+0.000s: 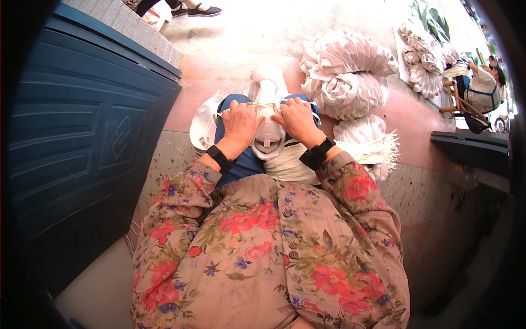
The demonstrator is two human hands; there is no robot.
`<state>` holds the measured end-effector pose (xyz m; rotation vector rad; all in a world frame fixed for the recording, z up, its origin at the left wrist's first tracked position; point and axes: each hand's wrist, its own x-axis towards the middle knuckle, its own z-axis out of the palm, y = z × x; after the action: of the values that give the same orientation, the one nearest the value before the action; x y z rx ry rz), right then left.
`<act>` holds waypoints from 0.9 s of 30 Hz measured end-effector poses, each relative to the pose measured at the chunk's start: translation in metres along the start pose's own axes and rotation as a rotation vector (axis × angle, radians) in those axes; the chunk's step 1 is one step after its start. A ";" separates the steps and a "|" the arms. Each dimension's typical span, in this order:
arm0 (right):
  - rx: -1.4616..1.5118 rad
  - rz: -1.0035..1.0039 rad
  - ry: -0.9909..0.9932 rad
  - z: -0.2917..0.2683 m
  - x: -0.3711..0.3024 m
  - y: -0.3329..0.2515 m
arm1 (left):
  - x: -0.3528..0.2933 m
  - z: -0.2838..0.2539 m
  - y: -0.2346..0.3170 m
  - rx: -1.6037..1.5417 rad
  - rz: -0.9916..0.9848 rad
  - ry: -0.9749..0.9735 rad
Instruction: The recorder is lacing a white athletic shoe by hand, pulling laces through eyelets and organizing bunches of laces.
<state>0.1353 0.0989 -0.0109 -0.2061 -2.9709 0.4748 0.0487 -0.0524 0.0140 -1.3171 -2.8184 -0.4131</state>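
Observation:
A white shoe (269,134) rests between my knees, its opening toward me and its toe pointing away. My left hand (239,123) is closed at the left side of the lacing, with a pale shoelace (253,103) running from its fingers. On the opposite side my right hand (298,119) pinches the lace too, its thumb against the shoe's tongue. Both hands are level, one on each side of the eyelets. A hank of cream laces (290,164) lies across my lap under the right wrist. The fingertips are partly hidden.
Large bundles of white shoe uppers (350,60) are piled on the floor at front right. Another white piece (204,125) lies beside my left knee. A dark blue panelled door (82,120) stands close on the left. A seated person (482,90) is at far right.

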 end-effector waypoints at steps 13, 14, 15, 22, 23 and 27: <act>0.144 0.028 0.049 0.022 -0.002 0.013 | 0.033 0.006 0.002 -0.215 -0.045 0.022; 0.158 0.042 0.045 0.022 -0.002 0.013 | 0.039 0.007 0.003 -0.208 -0.053 -0.072; 0.172 0.055 0.042 0.021 -0.002 0.013 | 0.043 0.008 0.003 -0.209 -0.049 -0.069; 0.354 0.062 0.086 0.020 -0.004 0.010 | 0.051 0.022 -0.004 -0.113 0.096 -0.073; 0.356 0.065 0.090 0.021 -0.002 0.010 | 0.050 0.021 -0.004 -0.089 0.144 0.000; 0.474 0.088 0.102 0.021 0.000 0.008 | 0.053 0.029 -0.005 -0.202 0.270 0.114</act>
<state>0.1328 0.1000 -0.0331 -0.2988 -2.6606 1.1175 0.0135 -0.0083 -0.0090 -1.6242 -2.5131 -0.7518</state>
